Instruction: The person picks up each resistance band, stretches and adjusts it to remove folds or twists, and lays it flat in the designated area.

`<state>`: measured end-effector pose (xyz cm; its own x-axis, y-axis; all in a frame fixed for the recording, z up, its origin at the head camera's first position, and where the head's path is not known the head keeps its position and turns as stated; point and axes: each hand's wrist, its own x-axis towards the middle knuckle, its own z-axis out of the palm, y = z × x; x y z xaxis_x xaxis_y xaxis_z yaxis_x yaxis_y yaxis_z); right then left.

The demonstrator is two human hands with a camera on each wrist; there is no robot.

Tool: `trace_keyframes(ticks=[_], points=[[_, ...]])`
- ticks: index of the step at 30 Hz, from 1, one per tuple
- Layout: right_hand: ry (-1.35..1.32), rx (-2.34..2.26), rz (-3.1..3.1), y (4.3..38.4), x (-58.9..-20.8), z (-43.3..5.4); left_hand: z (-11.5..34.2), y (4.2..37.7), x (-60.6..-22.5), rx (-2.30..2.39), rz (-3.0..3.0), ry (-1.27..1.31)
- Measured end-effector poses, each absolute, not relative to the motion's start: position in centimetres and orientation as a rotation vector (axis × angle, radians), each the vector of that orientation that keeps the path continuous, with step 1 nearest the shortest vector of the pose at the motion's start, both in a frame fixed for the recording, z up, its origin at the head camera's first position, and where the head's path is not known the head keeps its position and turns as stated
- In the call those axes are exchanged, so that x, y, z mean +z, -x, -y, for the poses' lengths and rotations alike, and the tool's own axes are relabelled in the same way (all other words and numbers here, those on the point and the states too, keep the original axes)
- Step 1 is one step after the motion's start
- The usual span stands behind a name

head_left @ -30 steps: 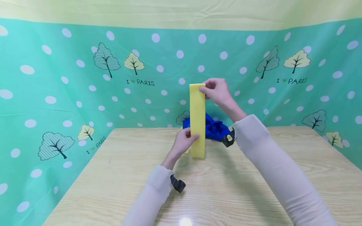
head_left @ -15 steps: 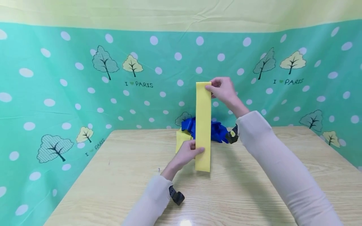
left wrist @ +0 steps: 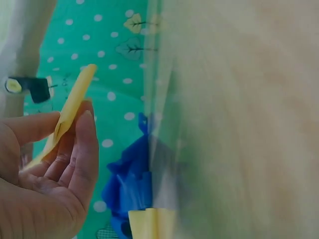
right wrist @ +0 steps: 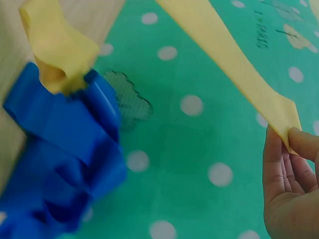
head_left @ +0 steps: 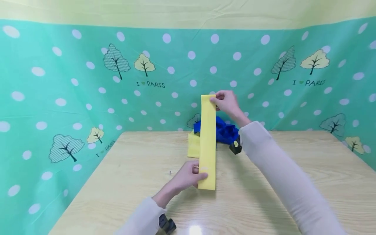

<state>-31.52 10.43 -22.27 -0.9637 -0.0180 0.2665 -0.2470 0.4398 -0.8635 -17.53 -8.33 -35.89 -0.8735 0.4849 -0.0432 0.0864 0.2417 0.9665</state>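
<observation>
A flat yellow resistance band [head_left: 208, 137] hangs upright above the table in the head view, long and narrow. My right hand [head_left: 227, 102] pinches its top right corner between thumb and fingers. Lower down, my left hand [head_left: 188, 176] grips its left edge close to the bottom end, thumb on the front face. In the left wrist view the band [left wrist: 70, 109] shows edge-on, between the thumb and fingers of the left hand [left wrist: 60, 174]. The right wrist view has the band [right wrist: 224, 55] running up and left from the pinching right hand [right wrist: 294, 184].
Behind the held band, a crumpled blue band [head_left: 227, 130] lies near the back of the wooden table [head_left: 141, 169]. Beside it is another yellow band [head_left: 193, 145], partly hidden. A green dotted cloth [head_left: 164, 107] hangs along the back. A tiny object [head_left: 170, 172] lies left of centre.
My left hand has moved down, nearer the held band's bottom end, and the band looks longer. The right hand keeps its pinch at the top, slightly lower in view.
</observation>
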Motion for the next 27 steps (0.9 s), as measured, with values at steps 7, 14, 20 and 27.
trace_keyframes(ticks=[7, 14, 20, 27], points=[[-0.247, 1.690, 2.488, 32.5, -25.8, -7.8, 10.9, 15.1, -35.9, 1.649, -2.119, -0.450], [-0.202, 1.778, 2.508, 32.6, -29.4, -4.9, 13.8, 13.2, -36.4, 1.530, -2.149, -0.424], [-0.092, 1.809, 2.588, 32.2, -32.8, -2.0, 15.8, 12.3, -37.3, 1.467, -2.153, -0.292], [-0.034, 1.787, 2.689, 31.9, -35.6, 0.4, 17.6, 11.8, -37.8, 1.414, -2.123, -0.214]])
